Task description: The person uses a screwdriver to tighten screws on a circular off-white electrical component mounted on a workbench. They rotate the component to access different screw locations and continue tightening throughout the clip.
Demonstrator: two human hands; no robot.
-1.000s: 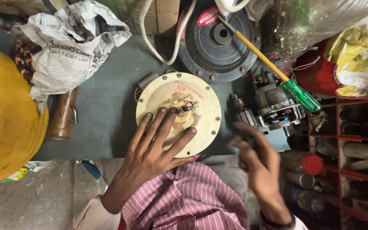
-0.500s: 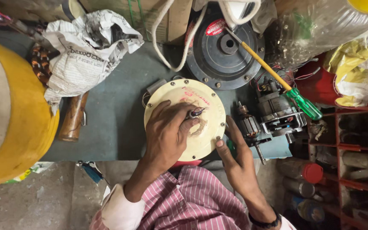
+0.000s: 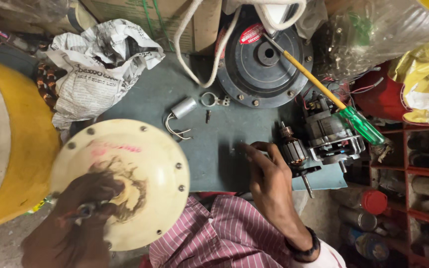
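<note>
Left hand [image 3: 83, 211] clamped on centre shaft of cream round motor cover [image 3: 125, 181], holding it lifted off worktop [image 3: 214, 144], at lower left. Right hand [image 3: 266, 181] loosely open, fingertips resting on worktop just beside copper-wound armature [image 3: 293, 150]. Small grey capacitor [image 3: 182, 108] with wire leads and loose screw [image 3: 207, 116] lie between hands. Risk: cover hangs from single grip on greasy-looking shaft; could slip and drop. Swinging it back could knock capacitor or screw off worktop edge.
</note>
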